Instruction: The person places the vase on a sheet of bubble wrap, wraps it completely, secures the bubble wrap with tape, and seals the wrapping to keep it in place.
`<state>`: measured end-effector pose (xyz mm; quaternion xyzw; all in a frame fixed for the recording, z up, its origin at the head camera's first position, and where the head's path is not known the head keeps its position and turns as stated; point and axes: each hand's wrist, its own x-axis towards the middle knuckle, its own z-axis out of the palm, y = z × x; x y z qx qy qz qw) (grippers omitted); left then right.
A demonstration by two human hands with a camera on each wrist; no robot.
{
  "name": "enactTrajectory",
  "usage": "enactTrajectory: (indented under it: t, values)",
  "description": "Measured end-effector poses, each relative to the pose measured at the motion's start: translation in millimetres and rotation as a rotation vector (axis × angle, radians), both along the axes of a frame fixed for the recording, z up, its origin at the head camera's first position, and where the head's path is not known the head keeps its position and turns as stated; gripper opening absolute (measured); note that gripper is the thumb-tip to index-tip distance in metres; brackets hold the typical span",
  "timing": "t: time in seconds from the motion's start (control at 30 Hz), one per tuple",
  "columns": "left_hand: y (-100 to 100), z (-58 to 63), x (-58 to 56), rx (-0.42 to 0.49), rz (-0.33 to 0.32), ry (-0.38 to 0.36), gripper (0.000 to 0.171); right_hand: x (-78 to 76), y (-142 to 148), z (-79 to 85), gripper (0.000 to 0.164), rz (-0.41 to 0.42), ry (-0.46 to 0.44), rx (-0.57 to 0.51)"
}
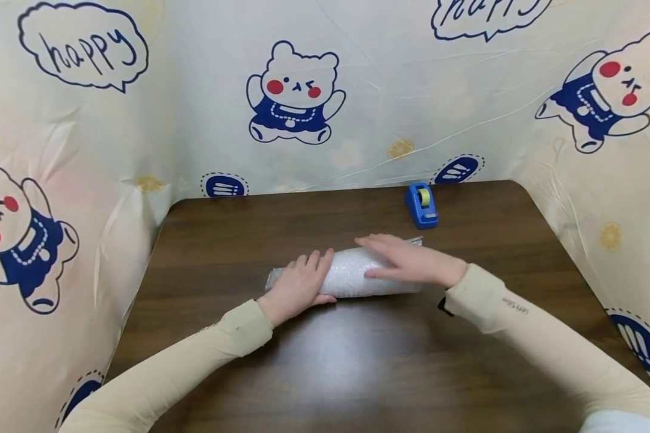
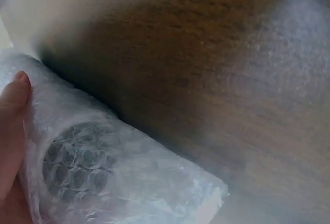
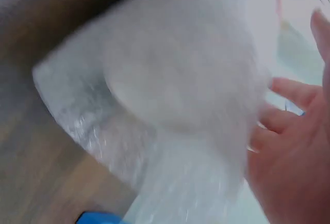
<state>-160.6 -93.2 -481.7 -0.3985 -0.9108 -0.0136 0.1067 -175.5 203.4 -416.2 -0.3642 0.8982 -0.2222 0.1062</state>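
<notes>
A roll of bubble wrap [image 1: 352,273] lies crosswise on the wooden table, its flattened ends of clear film sticking out left and right. My left hand [image 1: 299,281] grips it near the left end, thumb on the near side and fingers over the top. In the left wrist view the thumb [image 2: 15,92] presses the wrap [image 2: 149,167], whose round bubbles show at the end. Over the right part of the roll, my right hand [image 1: 406,258] has its fingers extended. Seen from the right wrist, those fingers [image 3: 281,118] are spread at the side of the wrap [image 3: 180,64], which is blurred.
A blue tape dispenser [image 1: 421,205] with a yellowish tape roll stands behind the bubble wrap, near the table's back edge. Pale printed cloth [image 1: 206,108] with cartoon bears walls in the brown table [image 1: 325,373] at the back and both sides.
</notes>
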Motion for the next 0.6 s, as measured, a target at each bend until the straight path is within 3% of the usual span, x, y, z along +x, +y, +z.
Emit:
enactTrajectory:
  t: [0.07, 0.17, 0.3, 0.43, 0.6]
  values:
    - [-0.6, 0.2, -0.6, 0.0, 0.002, -0.008, 0.1, -10.9, 13.8, 8.1, 0.052, -0.081, -0.016, -0.093]
    - [-0.1, 0.4, -1.1, -0.007, 0.006, -0.019, 0.098, -26.9, 40.9, 8.3, 0.03, -0.261, 0.089, -0.206]
    - [0.2, 1.7, -2.3, -0.018, 0.007, -0.047, 0.096, -41.4, 78.1, -5.9, 0.028, -0.563, 0.106, -0.234]
    - [-1.5, 3.7, -3.5, -0.031, 0.015, -0.085, 0.096, -51.9, 105.7, -23.3, 0.039, -0.749, -0.015, -0.183]
    - [-5.3, 5.8, -4.6, -0.04, 0.006, -0.063, 0.105, -64.3, 121.4, -32.3, 0.046, -0.837, -0.211, -0.132]
